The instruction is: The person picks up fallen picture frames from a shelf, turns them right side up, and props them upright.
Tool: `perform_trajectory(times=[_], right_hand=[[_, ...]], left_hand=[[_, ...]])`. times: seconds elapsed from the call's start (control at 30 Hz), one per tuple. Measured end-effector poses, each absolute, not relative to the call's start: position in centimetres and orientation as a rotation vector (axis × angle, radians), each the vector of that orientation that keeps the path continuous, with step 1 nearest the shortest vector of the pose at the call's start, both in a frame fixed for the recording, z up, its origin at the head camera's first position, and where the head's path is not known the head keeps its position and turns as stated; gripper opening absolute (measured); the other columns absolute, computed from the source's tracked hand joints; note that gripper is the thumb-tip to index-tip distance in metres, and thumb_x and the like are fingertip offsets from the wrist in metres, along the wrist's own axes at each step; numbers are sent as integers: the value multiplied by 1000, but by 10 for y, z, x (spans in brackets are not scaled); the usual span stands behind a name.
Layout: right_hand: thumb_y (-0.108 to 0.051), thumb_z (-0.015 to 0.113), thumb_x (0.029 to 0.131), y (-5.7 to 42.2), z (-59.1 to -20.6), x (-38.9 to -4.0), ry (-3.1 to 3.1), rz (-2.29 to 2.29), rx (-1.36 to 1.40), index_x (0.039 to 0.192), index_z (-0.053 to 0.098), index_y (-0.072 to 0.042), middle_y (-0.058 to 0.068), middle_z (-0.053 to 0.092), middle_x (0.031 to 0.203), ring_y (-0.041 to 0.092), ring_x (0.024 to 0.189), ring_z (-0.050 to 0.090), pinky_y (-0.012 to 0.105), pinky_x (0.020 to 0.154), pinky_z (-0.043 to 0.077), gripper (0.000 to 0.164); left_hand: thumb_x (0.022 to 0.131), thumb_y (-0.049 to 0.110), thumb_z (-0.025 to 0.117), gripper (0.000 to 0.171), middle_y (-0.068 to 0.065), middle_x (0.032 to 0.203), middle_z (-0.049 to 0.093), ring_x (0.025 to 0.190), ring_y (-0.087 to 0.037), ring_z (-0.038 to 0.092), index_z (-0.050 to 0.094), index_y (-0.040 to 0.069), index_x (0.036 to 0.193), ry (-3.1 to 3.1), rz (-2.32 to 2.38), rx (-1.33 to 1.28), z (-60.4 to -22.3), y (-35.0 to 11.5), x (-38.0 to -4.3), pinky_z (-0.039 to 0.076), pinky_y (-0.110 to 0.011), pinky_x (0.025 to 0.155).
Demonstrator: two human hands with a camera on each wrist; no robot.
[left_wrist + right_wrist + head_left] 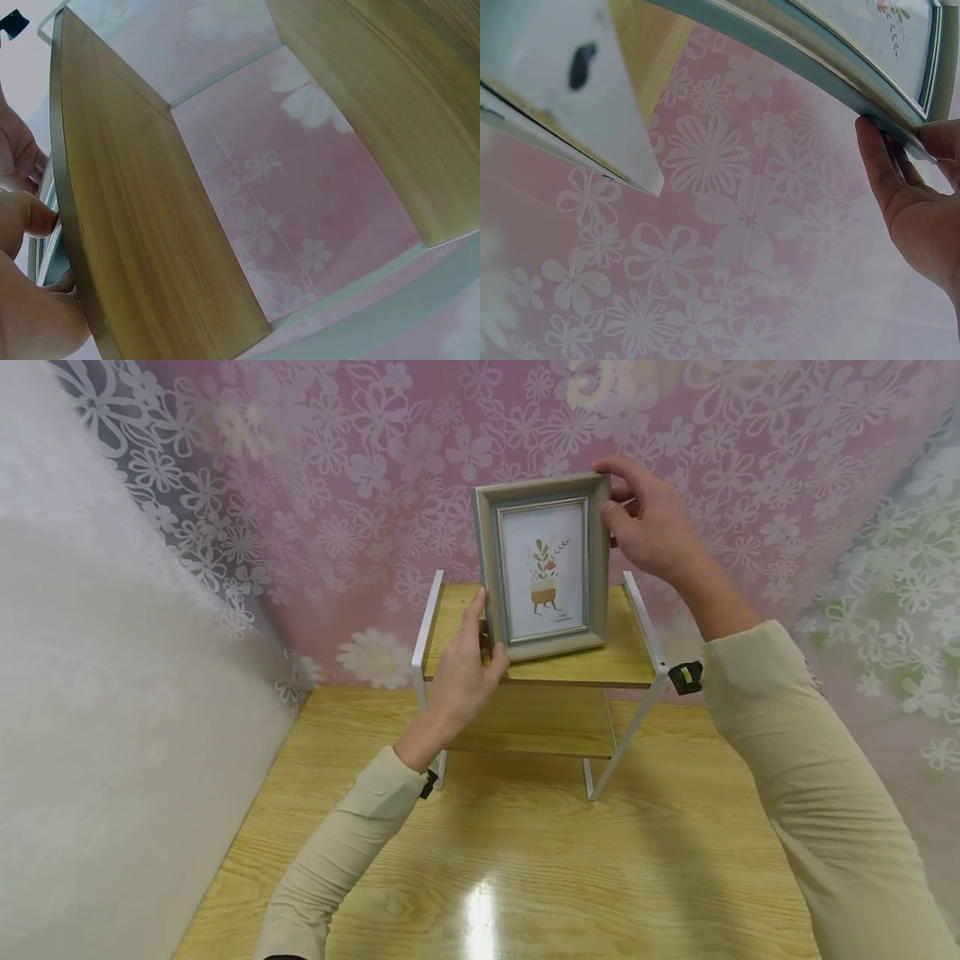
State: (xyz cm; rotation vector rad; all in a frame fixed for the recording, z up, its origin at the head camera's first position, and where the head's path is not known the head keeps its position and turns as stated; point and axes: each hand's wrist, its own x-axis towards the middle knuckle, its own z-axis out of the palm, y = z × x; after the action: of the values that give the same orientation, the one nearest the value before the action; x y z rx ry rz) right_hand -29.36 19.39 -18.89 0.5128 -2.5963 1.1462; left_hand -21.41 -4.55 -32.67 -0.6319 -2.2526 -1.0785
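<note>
A picture frame (547,568) with a beige and grey-blue border stands tilted over the top board of a small side table (633,668). Its print shows a potted plant. My left hand (467,672) grips the lower left corner, thumb on the front and fingers along the side. Up at the top right corner, my right hand (656,522) pinches the border between thumb and fingers. In the right wrist view, the right hand (915,195) holds the frame's edge (840,90). The left wrist view catches the left hand (34,300) beside the tabletop's edge (75,225).
The side table has white metal legs (630,735) and a lower shelf (540,722). It stands on a wood-patterned floor (375,860) close to a pink flowered wall (337,527). A pale curtain-like wall (135,693) rises on the left, another flowered one (900,577) on the right.
</note>
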Motion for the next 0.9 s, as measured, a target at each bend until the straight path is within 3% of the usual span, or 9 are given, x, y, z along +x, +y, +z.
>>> perform_trajectory(times=[0.27, 0.57, 0.9], right_hand=[[-21, 41, 105, 194, -190, -288, -2607, 1155, 482, 151, 38, -34, 15, 55, 138, 25, 101, 59, 41, 85, 58, 48], [-22, 43, 105, 193, -193, -278, -2579, 1133, 511, 151, 40, -31, 14, 59, 130, 23, 98, 61, 40, 79, 60, 47], [-21, 45, 104, 198, -195, -273, -2534, 1225, 527, 150, 41, -30, 15, 58, 127, 22, 93, 62, 21, 64, 58, 47]], left_hand=[[94, -1, 56, 71, -21, 112, 64, 89, -25, 64, 22, -1, 156, -2307, -1096, -588, -327, -52, -218, 55, -28, 67], [95, -4, 54, 71, -22, 120, 61, 96, -27, 62, 19, 1, 157, -2332, -1109, -591, -324, -58, -218, 56, -32, 77], [95, -4, 53, 69, -21, 109, 62, 89, -26, 60, 21, -3, 156, -2334, -1065, -625, -325, -58, -218, 53, -33, 72]])
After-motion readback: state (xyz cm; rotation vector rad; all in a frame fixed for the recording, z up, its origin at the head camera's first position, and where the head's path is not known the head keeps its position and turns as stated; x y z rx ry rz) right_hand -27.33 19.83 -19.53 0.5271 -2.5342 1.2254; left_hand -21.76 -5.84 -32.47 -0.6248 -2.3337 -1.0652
